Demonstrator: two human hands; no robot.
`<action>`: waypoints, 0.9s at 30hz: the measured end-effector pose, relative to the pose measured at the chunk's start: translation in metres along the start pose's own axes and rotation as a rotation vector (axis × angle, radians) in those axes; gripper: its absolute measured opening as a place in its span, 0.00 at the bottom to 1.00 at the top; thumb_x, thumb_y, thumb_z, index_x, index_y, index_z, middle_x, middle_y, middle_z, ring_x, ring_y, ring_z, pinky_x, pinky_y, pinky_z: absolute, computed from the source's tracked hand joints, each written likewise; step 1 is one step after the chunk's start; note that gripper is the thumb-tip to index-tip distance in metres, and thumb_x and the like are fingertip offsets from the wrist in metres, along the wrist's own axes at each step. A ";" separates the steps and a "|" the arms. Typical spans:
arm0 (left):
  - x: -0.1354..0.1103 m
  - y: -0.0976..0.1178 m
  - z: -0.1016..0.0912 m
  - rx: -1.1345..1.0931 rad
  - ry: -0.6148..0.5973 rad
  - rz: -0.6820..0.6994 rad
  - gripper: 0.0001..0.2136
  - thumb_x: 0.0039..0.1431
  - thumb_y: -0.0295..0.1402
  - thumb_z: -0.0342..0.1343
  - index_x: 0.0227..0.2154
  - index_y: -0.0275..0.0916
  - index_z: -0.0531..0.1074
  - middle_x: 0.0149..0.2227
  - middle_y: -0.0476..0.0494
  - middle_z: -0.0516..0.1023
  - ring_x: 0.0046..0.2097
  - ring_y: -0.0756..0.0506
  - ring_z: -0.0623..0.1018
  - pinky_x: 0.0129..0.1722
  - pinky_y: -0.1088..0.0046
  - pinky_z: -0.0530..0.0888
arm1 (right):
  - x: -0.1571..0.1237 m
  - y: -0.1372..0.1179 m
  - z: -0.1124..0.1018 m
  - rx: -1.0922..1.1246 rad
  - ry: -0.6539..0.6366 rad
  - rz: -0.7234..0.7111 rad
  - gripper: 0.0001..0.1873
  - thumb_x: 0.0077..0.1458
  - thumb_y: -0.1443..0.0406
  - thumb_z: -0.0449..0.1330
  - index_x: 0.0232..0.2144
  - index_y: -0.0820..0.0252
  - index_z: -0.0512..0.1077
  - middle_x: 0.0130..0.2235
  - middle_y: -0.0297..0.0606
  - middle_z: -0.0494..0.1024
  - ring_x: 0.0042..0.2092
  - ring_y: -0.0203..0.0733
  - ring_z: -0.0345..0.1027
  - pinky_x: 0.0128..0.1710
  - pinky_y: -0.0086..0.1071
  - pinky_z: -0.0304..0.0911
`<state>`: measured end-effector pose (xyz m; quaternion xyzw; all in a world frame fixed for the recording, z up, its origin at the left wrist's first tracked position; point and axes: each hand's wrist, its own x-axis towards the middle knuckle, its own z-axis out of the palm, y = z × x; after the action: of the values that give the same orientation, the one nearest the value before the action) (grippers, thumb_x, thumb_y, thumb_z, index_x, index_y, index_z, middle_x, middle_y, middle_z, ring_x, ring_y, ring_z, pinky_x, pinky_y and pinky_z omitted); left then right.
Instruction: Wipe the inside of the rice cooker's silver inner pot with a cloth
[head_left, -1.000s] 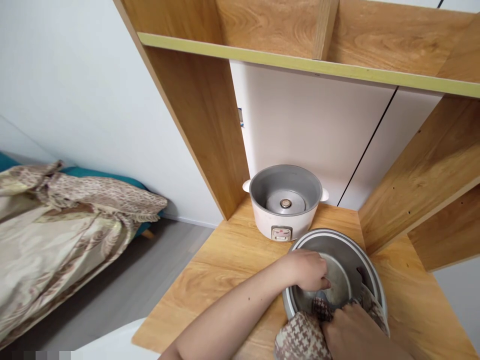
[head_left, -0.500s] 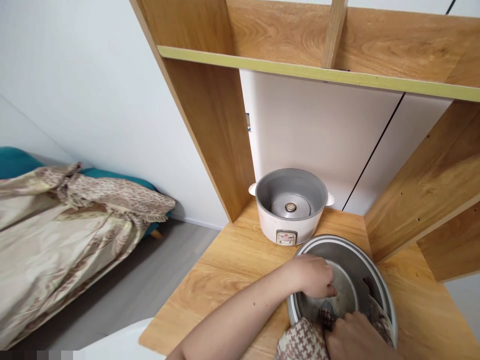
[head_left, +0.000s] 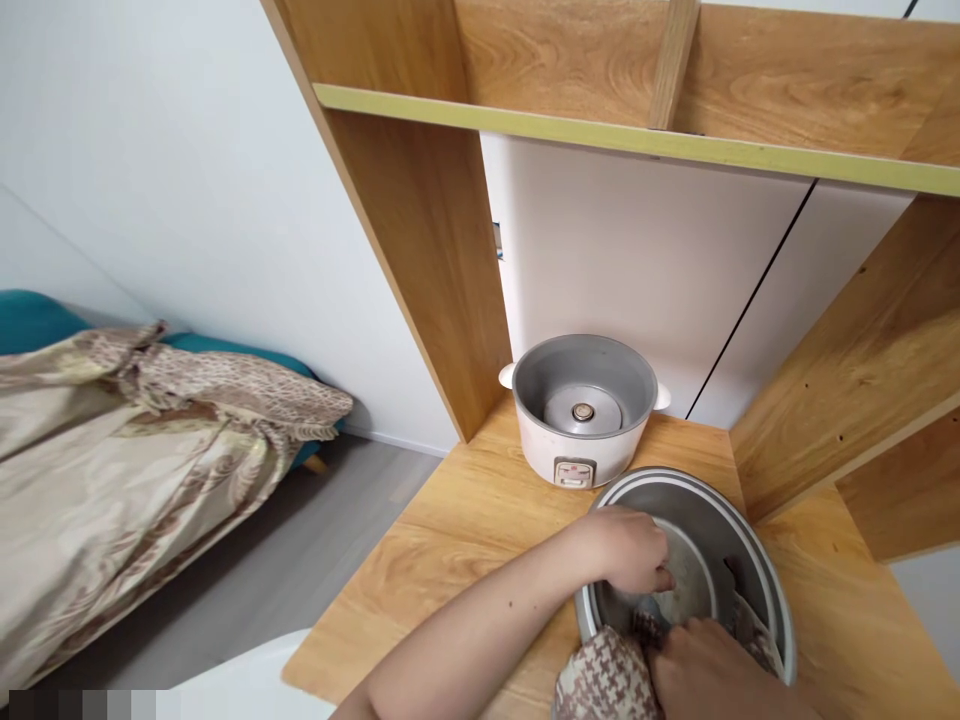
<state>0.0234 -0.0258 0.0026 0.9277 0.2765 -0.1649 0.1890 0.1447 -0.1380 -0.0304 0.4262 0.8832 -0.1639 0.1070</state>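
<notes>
A round grey metal inner pot, like one from a rice cooker, stands on the wooden desktop at the lower right. My left hand reaches over its left rim, fingers curled; anything inside them is hidden. Lower down, my right hand is closed on a brown-and-white houndstooth cloth. Part of that cloth hangs over the near rim, and part lies inside the pot along its right side. Just behind the pot sits a white rice cooker body without a lid, its heating plate showing.
Wooden side panels and a shelf with a yellow-green edge frame the desktop. To the left, a teal sofa is covered by a patterned throw. A white rounded surface shows at the bottom left.
My right hand has shifted slightly inside the pot with the cloth. The left hand keeps almost the same place, and the view has moved very little.
</notes>
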 end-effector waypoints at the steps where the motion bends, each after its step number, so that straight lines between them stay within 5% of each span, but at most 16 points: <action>1: 0.000 0.000 0.000 -0.002 0.001 0.002 0.23 0.63 0.50 0.48 0.42 0.40 0.82 0.43 0.34 0.84 0.43 0.36 0.83 0.37 0.62 0.75 | 0.000 -0.001 -0.001 -0.026 -0.032 0.031 0.10 0.58 0.62 0.58 0.29 0.58 0.77 0.31 0.41 0.84 0.27 0.45 0.75 0.24 0.36 0.46; 6: 0.001 -0.001 0.001 -0.009 0.017 0.011 0.23 0.62 0.50 0.48 0.41 0.41 0.83 0.43 0.34 0.84 0.43 0.35 0.82 0.35 0.61 0.75 | 0.000 -0.007 -0.003 -0.132 -0.133 0.119 0.12 0.58 0.64 0.56 0.33 0.58 0.80 0.32 0.45 0.85 0.30 0.49 0.76 0.24 0.36 0.45; 17: 0.001 0.000 0.001 -0.008 0.024 0.015 0.22 0.63 0.49 0.48 0.39 0.41 0.83 0.40 0.34 0.84 0.42 0.35 0.82 0.36 0.61 0.75 | 0.000 0.000 0.003 0.081 -0.007 -0.017 0.12 0.59 0.61 0.58 0.25 0.56 0.74 0.26 0.37 0.82 0.26 0.41 0.72 0.25 0.33 0.49; 27: 0.000 0.000 -0.001 0.004 0.005 0.003 0.23 0.62 0.50 0.49 0.41 0.41 0.82 0.42 0.34 0.84 0.43 0.36 0.83 0.35 0.63 0.75 | 0.001 -0.007 -0.002 -0.105 -0.092 0.074 0.10 0.57 0.63 0.56 0.30 0.57 0.77 0.31 0.42 0.84 0.28 0.48 0.76 0.23 0.39 0.40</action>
<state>0.0241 -0.0254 0.0033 0.9289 0.2753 -0.1629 0.1866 0.1384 -0.1408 -0.0274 0.4444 0.8684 -0.1329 0.1756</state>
